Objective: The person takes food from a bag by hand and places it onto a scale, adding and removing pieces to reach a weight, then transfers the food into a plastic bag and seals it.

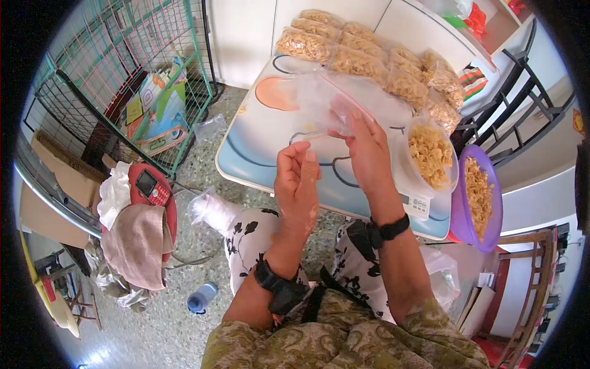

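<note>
Over the table [246, 161], my right hand [369, 147] pinches an empty clear plastic bag [322, 95] near its edge, which has a reddish strip. My left hand [296, 178] is just left of and below the bag, thumb up and fingers curled together; whether anything is between them is too small to tell. A bowl of yellowish dried pieces [430, 157] rests on a white scale [416, 206] right of my right hand. Filled clear bags [356, 61] lie in rows along the table's far side.
A purple basin [464, 227] with more pieces stands at the table's right. On the left are a wire cage [190, 111] and a red stool [174, 215] with a phone [152, 187] and a brown cloth [138, 246]. A blue bottle [203, 297] is on the floor.
</note>
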A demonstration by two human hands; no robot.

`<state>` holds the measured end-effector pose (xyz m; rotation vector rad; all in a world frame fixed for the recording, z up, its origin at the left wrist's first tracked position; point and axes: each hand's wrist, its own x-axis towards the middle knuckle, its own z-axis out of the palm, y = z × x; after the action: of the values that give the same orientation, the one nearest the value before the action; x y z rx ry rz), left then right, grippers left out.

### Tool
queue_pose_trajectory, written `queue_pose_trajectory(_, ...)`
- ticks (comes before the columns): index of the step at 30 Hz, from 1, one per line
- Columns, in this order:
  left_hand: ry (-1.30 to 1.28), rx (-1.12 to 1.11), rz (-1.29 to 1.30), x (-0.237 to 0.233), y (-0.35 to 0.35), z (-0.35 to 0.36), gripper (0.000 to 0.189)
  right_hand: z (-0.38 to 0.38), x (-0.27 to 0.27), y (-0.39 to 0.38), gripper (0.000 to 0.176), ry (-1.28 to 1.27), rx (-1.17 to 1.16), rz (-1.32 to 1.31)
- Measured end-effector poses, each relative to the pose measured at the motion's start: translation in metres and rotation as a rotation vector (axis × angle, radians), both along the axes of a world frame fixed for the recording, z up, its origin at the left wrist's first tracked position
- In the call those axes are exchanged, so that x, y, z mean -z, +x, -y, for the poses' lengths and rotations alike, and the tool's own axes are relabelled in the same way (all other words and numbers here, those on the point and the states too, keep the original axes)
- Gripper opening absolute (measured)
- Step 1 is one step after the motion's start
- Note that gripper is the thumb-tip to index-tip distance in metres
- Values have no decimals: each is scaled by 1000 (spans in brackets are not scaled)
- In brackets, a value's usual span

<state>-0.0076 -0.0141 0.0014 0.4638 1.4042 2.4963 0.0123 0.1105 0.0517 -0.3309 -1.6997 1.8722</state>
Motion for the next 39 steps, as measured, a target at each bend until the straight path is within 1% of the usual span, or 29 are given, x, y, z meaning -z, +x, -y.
queue_pose_trajectory(1, 2, 1, -1, -2, 0, -1, 27, 2, -2, 8, 38, 2, 1, -1)
queue_pose_trajectory(3, -34, -4, 23, -6, 0, -3, 44, 9, -6, 24, 38, 146, 66, 131)
queue_pose_trajectory(4, -33, -2, 21, -8, 1, -4, 44, 14, -9, 30, 38, 147, 69, 129)
queue_pose_trajectory(6, 122, 7, 157, -11, 3, -5, 64, 23, -14, 40, 42, 369, 133, 118)
queue_pose_trajectory(7, 120, 10, 155, -9, 2, -5, 64, 25, -12, 43, 42, 367, 136, 117)
queue_pose_trajectory(9, 26, 15, 73, -7, 1, -7, 79, 26, -8, 47, 40, 220, 132, 31)
queue_pose_trajectory(10, 27, 18, 71, -9, 3, -6, 79, 26, -9, 48, 40, 221, 136, 29)
queue_pose_trajectory(12, -16, -29, 45, -17, 6, -5, 73, 27, -12, 49, 41, -114, 36, -110)
queue_pose_trajectory(13, -13, -26, 45, -18, 7, -5, 73, 26, -14, 50, 41, -111, 39, -111)
queue_pose_trajectory(15, 50, 34, 160, -20, 9, -5, 44, 25, -19, 53, 45, -289, -11, -198)
queue_pose_trajectory(16, 58, 40, 160, -18, 8, -3, 44, 24, -22, 54, 45, -280, -7, -199)
queue_pose_trajectory(18, -76, 143, 237, -17, 8, 4, 16, 21, -27, 58, 48, -429, 24, -280)
queue_pose_trajectory(19, -69, 154, 238, -20, 10, 4, 16, 21, -30, 59, 48, -420, 34, -280)
queue_pose_trajectory(21, -91, 134, 307, -29, 13, 5, 16, 20, -36, 62, 48, -485, 66, -344)
queue_pose_trajectory(22, -85, 145, 308, -24, 11, 9, 16, 18, -36, 64, 48, -476, 75, -345)
queue_pose_trajectory(24, 42, 313, 303, -13, 5, 18, 22, 12, -36, 68, 49, -419, 83, -324)
queue_pose_trajectory(25, 47, 320, 304, -13, 5, 14, 22, 7, -34, 72, 49, -412, 87, -324)
queue_pose_trajectory(27, 140, 77, 232, -15, 1, 9, 33, 1, -34, 82, 45, -219, 63, -233)
queue_pose_trajectory(28, 226, 191, 167, -7, -5, 12, 41, 2, -36, 86, 45, -225, 62, -230)
queue_pose_trajectory(30, 219, 194, 162, -9, -5, 15, 44, 8, -45, 93, 39, -202, 184, -83)
queue_pose_trajectory(31, 220, 204, 152, -11, -5, 14, 46, 9, -49, 99, 39, -212, 183, -78)
queue_pose_trajectory(32, 210, 202, 158, -11, -6, 13, 46, 9, -53, 106, 35, -58, 130, 85)
queue_pose_trajectory(33, 165, 250, 117, -10, -6, 12, 46, 11, -54, 110, 33, 95, 73, 246)
queue_pose_trajectory(34, 119, 298, 76, -9, -5, 12, 47, 15, -54, 111, 33, 82, 72, 252)
queue_pose_trajectory(35, 108, 297, 81, -11, -4, 14, 47, 19, -53, 110, 33, 135, 25, 283)
queue_pose_trajectory(36, 25, 356, 39, -16, -2, 17, 45, 22, -51, 110, 32, 189, -23, 312)
queue_pose_trajectory(37, -57, 415, -4, -23, 1, 20, 43, 24, -48, 111, 32, 179, -25, 314)
queue_pose_trajectory(38, -56, 431, 44, -32, 7, 20, 32, 26, -44, 112, 31, 205, -52, 362)
queue_pose_trajectory(39, -63, 431, 46, -29, 6, 22, 32, 27, -41, 112, 30, 232, -79, 409)
